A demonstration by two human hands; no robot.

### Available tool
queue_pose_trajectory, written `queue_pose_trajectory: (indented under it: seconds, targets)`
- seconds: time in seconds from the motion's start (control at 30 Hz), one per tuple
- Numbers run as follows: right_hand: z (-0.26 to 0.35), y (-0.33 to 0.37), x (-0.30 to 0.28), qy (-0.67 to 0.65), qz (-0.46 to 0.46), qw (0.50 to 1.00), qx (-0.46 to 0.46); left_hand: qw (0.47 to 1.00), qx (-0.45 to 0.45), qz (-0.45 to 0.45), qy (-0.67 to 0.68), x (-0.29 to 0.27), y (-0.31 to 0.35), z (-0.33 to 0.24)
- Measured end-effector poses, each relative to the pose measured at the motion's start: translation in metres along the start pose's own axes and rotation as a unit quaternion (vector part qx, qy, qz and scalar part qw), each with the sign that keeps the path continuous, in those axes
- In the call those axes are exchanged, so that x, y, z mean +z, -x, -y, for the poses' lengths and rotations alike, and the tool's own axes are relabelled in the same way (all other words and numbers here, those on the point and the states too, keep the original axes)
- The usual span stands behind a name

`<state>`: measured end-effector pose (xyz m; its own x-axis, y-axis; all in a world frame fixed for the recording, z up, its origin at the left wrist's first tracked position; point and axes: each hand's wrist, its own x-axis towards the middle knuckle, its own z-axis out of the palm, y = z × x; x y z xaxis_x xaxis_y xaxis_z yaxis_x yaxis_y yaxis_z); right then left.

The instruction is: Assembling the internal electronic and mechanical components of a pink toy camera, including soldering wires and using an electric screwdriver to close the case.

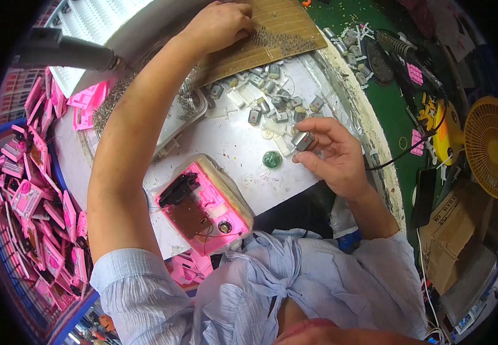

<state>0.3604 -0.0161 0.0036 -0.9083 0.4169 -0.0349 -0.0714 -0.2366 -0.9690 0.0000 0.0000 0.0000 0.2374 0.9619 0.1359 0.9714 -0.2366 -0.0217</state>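
At a cluttered bench, the right hand (335,155) pinches a small motor (303,141) near the scattered pile while the left hand (217,26), fingers curled, picks among tiny screws (280,40) far across, apparently gathering parts for the open pink casing (203,207) close by.

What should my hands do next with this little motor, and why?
Probably bring the small motor in the right hand down to the open pink casing. The casing lies open with its circuit board exposed, and the left hand is away at the tiny parts on the cardboard sheet.
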Motion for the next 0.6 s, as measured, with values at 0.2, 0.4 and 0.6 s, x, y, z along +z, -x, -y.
queue_pose_trajectory:
  seconds: [0.2, 0.4, 0.6]
  targets:
    - [0.001, 0.005, 0.002, 0.022, -0.016, 0.999, -0.03, 0.994, -0.051, 0.016, -0.101, 0.012, -0.01, -0.01]
    - [-0.005, 0.012, 0.002, 0.179, -0.014, 0.983, -0.04, 0.966, -0.211, -0.141, 0.055, 0.014, -0.002, -0.022]
    - [-0.006, 0.0, 0.014, 0.397, 0.057, 0.916, 0.012, 0.874, -0.301, -0.303, 0.23, -0.002, 0.018, -0.043]
